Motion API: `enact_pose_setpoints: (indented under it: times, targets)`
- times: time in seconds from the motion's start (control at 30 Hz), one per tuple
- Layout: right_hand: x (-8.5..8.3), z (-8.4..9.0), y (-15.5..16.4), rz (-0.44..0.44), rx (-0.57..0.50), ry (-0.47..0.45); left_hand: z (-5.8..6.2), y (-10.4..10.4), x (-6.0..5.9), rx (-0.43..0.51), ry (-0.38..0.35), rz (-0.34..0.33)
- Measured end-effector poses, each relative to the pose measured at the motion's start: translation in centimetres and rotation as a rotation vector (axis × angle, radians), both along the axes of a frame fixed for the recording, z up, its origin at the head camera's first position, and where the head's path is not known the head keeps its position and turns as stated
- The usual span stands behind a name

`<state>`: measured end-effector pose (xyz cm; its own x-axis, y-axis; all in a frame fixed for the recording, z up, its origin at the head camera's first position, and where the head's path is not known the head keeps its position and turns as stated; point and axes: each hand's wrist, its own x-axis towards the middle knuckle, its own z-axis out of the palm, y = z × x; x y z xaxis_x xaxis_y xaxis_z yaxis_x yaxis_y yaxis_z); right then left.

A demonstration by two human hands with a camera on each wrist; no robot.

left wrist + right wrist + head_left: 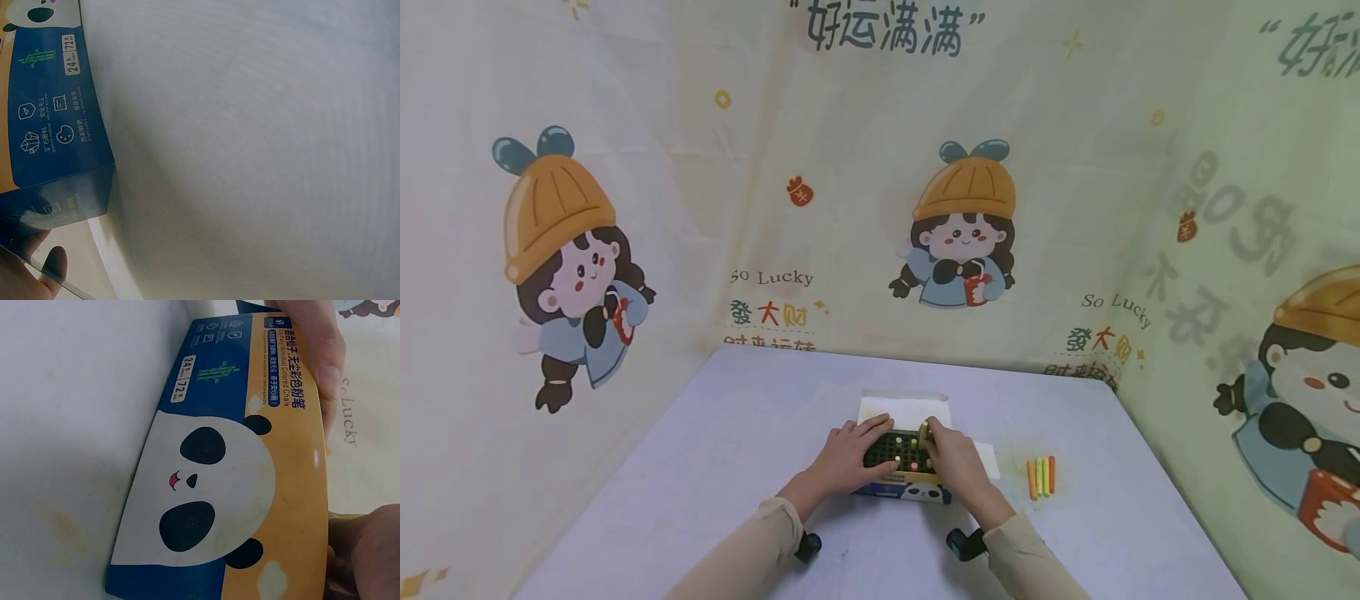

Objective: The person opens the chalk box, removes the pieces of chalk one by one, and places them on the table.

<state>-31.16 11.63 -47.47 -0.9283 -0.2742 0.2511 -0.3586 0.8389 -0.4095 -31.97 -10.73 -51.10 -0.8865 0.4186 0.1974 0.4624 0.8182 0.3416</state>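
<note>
While two beige sleeves [763, 533] reach forward over the worktop [737, 442], a black device [808, 547] shows under the left wrist and another black device [966, 544] under the right. Just beyond them lies the chalk box [917, 492], between the two hands, its blue and yellow panda front turned toward the person. The left hand [850, 456] is clamped over the left end of the box, thumb on the near rim, fingers spread across toward the back. From the right, the right hand [958, 463] has thumb and fingers together on a yellowish chalk stick [922, 433], held roughly upright at the rear right of the box's dark grid; whether its lower end sits in a hole is hidden. Pale, green and pink chalk tips [913, 467] show in the grid beside that hand. Apart from the box, to the right of the right hand, four loose chalk sticks [1040, 477] in orange, yellows and red-orange lie side by side. A white lid flap [895, 406] extends behind the box. Farthest back hangs a pale printed backdrop [865, 242] with cartoon figures [970, 233] and "So Lucky" lettering.
</note>
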Motion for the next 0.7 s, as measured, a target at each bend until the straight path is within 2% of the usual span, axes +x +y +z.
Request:
enact_pose_setpoints:
  times: [0.37,0.7]
  targets:
    - [-0.17,0.03,0.34,-0.020,-0.089,-0.078,0.07,0.24,0.12,-0.010,0.015,0.007]
    - [-0.06,0.09,0.24,-0.021,-0.098,-0.068,0.23,0.31,0.33,-0.011,0.005,0.005]
